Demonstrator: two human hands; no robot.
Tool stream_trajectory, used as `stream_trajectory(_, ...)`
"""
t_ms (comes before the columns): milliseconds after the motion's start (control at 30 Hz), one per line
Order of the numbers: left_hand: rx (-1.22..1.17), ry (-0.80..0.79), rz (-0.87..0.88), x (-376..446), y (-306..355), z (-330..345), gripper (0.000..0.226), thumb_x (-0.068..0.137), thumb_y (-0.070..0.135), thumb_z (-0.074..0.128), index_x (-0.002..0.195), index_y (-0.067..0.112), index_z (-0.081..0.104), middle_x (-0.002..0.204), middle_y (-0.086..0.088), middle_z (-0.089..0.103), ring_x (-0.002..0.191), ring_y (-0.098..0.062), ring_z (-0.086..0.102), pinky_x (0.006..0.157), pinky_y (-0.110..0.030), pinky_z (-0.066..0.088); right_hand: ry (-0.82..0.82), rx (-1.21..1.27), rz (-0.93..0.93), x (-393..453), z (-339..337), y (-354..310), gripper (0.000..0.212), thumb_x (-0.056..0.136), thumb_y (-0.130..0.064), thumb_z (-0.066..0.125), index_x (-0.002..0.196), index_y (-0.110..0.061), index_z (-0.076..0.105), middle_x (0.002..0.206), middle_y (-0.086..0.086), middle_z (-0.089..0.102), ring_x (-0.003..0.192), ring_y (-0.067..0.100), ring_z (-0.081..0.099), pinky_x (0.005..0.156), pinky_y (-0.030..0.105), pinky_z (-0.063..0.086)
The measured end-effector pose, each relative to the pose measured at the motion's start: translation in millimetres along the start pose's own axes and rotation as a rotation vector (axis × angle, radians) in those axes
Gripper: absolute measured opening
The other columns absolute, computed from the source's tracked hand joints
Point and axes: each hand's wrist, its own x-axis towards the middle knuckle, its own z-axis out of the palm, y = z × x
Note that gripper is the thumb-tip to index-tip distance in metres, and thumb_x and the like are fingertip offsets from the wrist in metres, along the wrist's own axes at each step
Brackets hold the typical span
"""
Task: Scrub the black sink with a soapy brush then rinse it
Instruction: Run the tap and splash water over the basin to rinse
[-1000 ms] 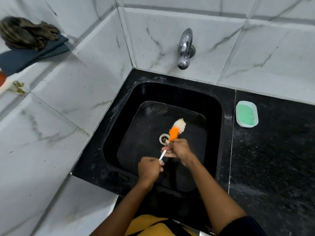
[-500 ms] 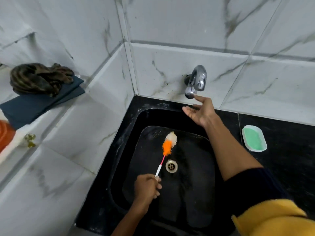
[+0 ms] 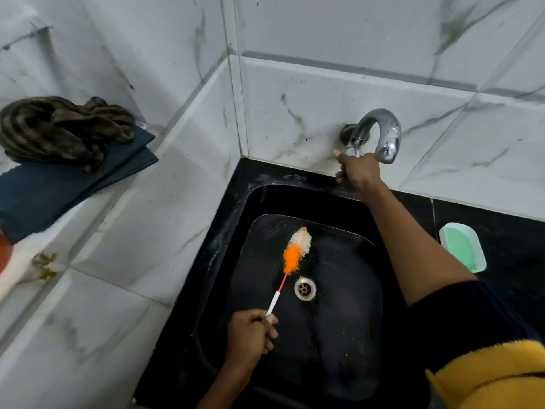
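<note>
The black sink (image 3: 339, 335) fills the corner of the desk (image 3: 516, 246), its basin free of clutter. The right hand (image 3: 358, 171) is up at the tap (image 3: 386, 137), apparently curled round its handle, likely to start water. The left hand (image 3: 250, 335) grips the brush (image 3: 295, 252) by its handle, bristles over the basin beside the drain (image 3: 305, 287). A soap dish (image 3: 461, 246) sits clear on the right.

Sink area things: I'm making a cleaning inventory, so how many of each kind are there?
Brush: 1
Tap: 1
Drain: 1
Soap dish: 1
Folded blue cloth: 1
Crumpled brown cloth: 1
Total: 6
</note>
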Motion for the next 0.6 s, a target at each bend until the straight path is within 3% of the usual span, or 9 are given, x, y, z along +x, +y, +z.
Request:
stream_trajectory(67, 0.002, 0.017, -0.002, -2, -5, -2, 0.018, 0.090, 0.000, 0.060, 0.076, -0.003, 0.070, 0.053, -0.009, 0.062, 0.041, -0.017, 0.049, 0.041, -0.023, 0.037, -0.092, 0.108, 0.045, -7, -4, 18, 0.021, 0.085, -0.025, 0.072, 0.094, -0.011, 0.059, 0.073, 0.002, 0.056, 0.058, 0.013, 0.056, 0.052, 0.025, 0.051)
stream_trajectory(133, -0.009, 0.038, -0.008, -4, -10, -5, 0.018, 0.090, -0.001, 0.061, 0.074, -0.003, 0.070, 0.052, -0.009, 0.061, 0.040, -0.017, 0.048, 0.040, -0.023, 0.036, -0.196, 0.306, 0.264, -18, -6, 46, 0.013, 0.089, -0.020, 0.066, 0.084, -0.011, 0.059, 0.069, 0.004, 0.054, 0.054, 0.012, 0.055, 0.048, 0.023, 0.049)
stream_trajectory(200, -0.013, 0.058, -0.012, -7, -15, -7, 0.019, 0.090, -0.001, 0.061, 0.073, -0.003, 0.070, 0.052, -0.009, 0.061, 0.039, -0.017, 0.048, 0.039, -0.023, 0.035, -0.238, 0.526, 0.480, -31, -6, 75, 0.020, 0.095, -0.018, 0.054, 0.079, -0.007, 0.059, 0.066, 0.006, 0.056, 0.047, 0.012, 0.057, 0.045, 0.019, 0.047)
stream_trajectory(367, -0.026, 0.087, -0.010, -13, -23, -8, 0.020, 0.092, 0.000, 0.060, 0.075, -0.001, 0.071, 0.052, -0.009, 0.062, 0.039, -0.017, 0.048, 0.039, -0.023, 0.036, -0.094, 0.756, 0.764, -57, 3, 113, 0.034, 0.098, -0.020, 0.034, 0.071, -0.013, 0.053, 0.061, 0.000, 0.052, 0.051, 0.011, 0.045, 0.048, 0.021, 0.033)
stream_trajectory(467, -0.032, 0.106, -0.020, -15, -27, -7, 0.021, 0.093, 0.001, 0.060, 0.075, 0.000, 0.072, 0.053, -0.009, 0.063, 0.040, -0.017, 0.049, 0.040, -0.023, 0.037, -0.095, 0.849, 0.843, -67, 8, 127, 0.034, 0.095, -0.017, 0.025, 0.066, -0.017, 0.042, 0.054, -0.002, 0.040, 0.045, 0.011, 0.032, 0.045, 0.022, 0.023)
stream_trajectory(600, -0.049, 0.129, -0.059, -18, -33, -3, 0.021, 0.093, -0.001, 0.060, 0.074, -0.001, 0.071, 0.052, -0.010, 0.061, 0.038, -0.017, 0.048, 0.037, -0.023, 0.035, -0.033, 0.924, 0.923, -73, 12, 132, 0.033, 0.095, -0.013, 0.021, 0.066, -0.016, 0.035, 0.052, -0.002, 0.034, 0.046, 0.010, 0.027, 0.047, 0.022, 0.020)
